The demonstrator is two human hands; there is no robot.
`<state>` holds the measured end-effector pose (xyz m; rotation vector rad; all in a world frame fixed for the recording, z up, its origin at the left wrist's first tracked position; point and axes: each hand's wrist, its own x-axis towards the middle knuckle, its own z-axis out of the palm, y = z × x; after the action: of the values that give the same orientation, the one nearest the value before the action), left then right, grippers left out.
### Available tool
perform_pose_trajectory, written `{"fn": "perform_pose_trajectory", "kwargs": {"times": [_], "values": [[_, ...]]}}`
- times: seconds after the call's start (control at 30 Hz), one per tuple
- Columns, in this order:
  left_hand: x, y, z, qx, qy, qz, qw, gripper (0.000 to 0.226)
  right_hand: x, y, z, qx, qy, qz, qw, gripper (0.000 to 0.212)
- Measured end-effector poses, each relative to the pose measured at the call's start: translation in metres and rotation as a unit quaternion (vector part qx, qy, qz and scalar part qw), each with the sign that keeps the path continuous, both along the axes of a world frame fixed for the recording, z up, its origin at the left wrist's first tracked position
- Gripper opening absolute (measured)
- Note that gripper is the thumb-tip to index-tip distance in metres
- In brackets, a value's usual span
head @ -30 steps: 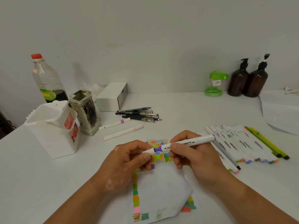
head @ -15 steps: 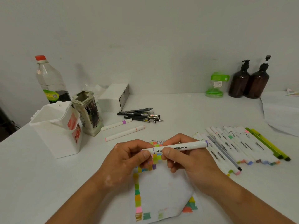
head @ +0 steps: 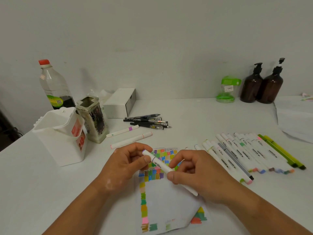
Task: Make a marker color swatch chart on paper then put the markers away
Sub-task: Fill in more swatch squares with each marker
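The marker (head: pixel 160 164) hangs slantwise just above the top of the paper (head: pixel 166 200), over the coloured swatches (head: pixel 153 176). The left hand (head: pixel 128 165) has its grip pinched on the purple-banded cap end. The right hand (head: pixel 194 175) has its grip closed round the barrel. I cannot tell whether the cap is fully seated. A loose cap could let the tip dry out or streak the swatches below. A slip would likely drop the marker onto the paper, or roll it into the marker row (head: pixel 245 155) right of the paper.

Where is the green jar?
In the head view, the green jar stands far back on the right, just left of the two brown bottles.
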<state>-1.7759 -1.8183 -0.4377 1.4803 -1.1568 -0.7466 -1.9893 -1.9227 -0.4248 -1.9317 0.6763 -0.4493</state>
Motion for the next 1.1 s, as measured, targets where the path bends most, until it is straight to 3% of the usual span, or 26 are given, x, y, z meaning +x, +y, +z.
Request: {"fn": "perform_pose_trajectory", "kwargs": {"times": [0.17,0.27,0.47,0.6,0.77,1.0,1.1], "values": [[-0.012,-0.001,-0.003,-0.015,0.003,-0.029,0.999,0.025,0.009,0.008,-0.008,-0.123,0.023,-0.048,0.991,0.019],[-0.015,-0.001,-0.004,-0.03,0.005,-0.026,0.999,0.029,0.009,0.004,-0.01,-0.17,0.028,-0.093,0.981,0.031],[-0.009,-0.005,-0.009,0.012,-0.087,0.139,0.986,0.011,-0.008,-0.022,-0.012,-0.296,0.206,-0.213,0.908,0.027],[0.002,-0.008,-0.007,0.038,-0.236,0.204,0.949,0.011,-0.005,-0.021,-0.018,-0.312,0.235,-0.211,0.896,0.031],[0.029,-0.026,-0.01,0.077,-0.47,0.224,0.85,0.031,-0.004,-0.02,-0.018,-0.301,0.234,-0.193,0.904,0.028],[0.055,-0.042,-0.019,0.163,-0.524,0.209,0.81,0.036,-0.006,-0.018,-0.017,-0.291,0.204,-0.198,0.914,0.027],[0.059,-0.043,-0.02,0.177,-0.49,0.21,0.828,0.034,-0.007,-0.019,-0.017,-0.285,0.186,-0.204,0.918,0.027]]}}
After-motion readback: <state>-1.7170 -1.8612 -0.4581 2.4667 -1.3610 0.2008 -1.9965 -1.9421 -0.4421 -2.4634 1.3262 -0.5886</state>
